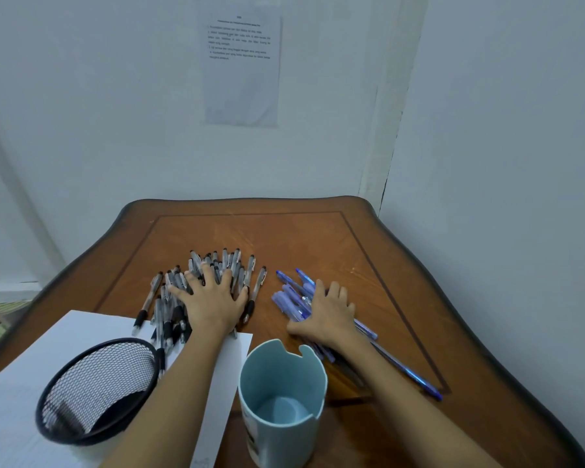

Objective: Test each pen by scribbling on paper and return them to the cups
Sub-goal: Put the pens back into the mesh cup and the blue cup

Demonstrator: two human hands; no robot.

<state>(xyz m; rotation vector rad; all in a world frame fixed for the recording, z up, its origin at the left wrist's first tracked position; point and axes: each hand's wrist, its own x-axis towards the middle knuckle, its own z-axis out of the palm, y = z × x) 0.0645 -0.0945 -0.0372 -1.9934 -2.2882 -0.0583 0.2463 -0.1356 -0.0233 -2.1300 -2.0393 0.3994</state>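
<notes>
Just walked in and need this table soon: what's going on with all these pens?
A person has both hands flat on pens lying on the wooden table: the left hand on a pile of black pens, the right hand on a smaller bunch of blue pens. The black mesh cup, on the paper, and the light blue cup are empty, so no pen has been returned yet.

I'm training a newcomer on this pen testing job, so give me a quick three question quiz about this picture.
1. True or false: the blue cup holds no pens.
2. The left hand lies flat on: A) a keyboard, B) the black pens, C) a notebook.
3. Fill in: the right hand rests on the ___ pens.
Key: 1 true; 2 B; 3 blue pens.
</notes>
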